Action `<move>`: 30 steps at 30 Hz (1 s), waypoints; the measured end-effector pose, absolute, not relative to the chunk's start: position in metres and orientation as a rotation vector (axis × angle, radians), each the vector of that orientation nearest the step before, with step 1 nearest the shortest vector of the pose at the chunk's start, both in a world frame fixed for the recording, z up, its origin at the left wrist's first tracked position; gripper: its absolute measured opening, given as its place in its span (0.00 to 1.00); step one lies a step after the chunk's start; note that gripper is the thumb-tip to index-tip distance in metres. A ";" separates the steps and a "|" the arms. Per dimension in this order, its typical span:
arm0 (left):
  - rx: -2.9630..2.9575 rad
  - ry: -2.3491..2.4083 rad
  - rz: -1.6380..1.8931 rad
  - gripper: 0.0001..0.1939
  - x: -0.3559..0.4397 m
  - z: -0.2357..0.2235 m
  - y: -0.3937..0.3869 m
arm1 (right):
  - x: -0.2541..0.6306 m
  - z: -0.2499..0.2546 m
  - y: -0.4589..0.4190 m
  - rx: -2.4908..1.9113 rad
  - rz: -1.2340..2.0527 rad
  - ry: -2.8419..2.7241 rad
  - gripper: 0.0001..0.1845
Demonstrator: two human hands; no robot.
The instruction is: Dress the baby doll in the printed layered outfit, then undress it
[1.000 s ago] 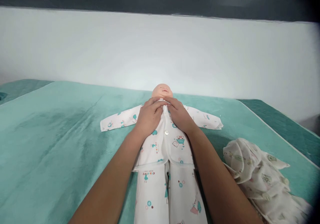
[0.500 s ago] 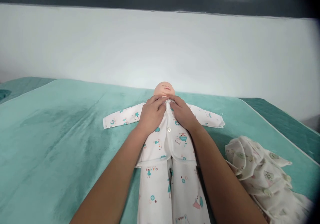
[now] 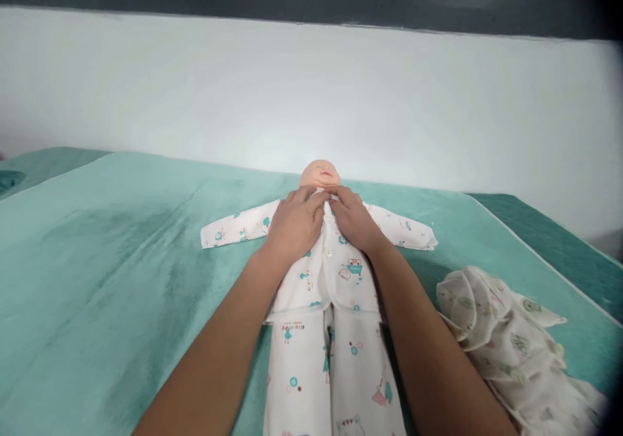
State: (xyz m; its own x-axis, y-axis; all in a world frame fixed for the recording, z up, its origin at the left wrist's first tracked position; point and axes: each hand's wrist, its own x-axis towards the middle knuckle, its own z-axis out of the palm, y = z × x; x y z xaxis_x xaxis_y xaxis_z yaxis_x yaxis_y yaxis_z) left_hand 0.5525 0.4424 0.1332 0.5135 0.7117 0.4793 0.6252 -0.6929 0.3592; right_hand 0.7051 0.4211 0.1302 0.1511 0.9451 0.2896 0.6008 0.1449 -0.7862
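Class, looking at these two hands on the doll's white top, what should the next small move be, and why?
Probably the left hand and right hand should draw the white top together at the neck: both rest there, just below the doll's head, hiding any fastening, while the button lower down shows and the front edges curve apart beneath it.

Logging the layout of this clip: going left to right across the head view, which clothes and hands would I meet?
One shirt sleeve, left hand, right hand, other shirt sleeve, crumpled printed cloth.
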 end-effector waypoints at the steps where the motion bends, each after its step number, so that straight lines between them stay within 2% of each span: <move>1: 2.603 1.164 0.932 0.22 0.552 0.133 0.442 | 0.705 0.131 0.421 -1.559 0.515 -1.526 0.16; 5: 2.569 1.147 0.960 0.22 0.552 0.133 0.440 | 0.707 0.130 0.421 -1.522 0.552 -1.469 0.10; 11: 2.443 1.075 1.095 0.21 0.553 0.135 0.438 | 0.707 0.126 0.423 -1.427 0.512 -1.423 0.06; 23: 2.346 1.049 1.095 0.19 0.554 0.135 0.437 | 0.709 0.119 0.428 -1.227 0.472 -1.352 0.03; 30: 2.021 1.006 1.208 0.08 0.552 0.134 0.438 | 0.705 0.123 0.424 -1.211 0.486 -1.259 0.02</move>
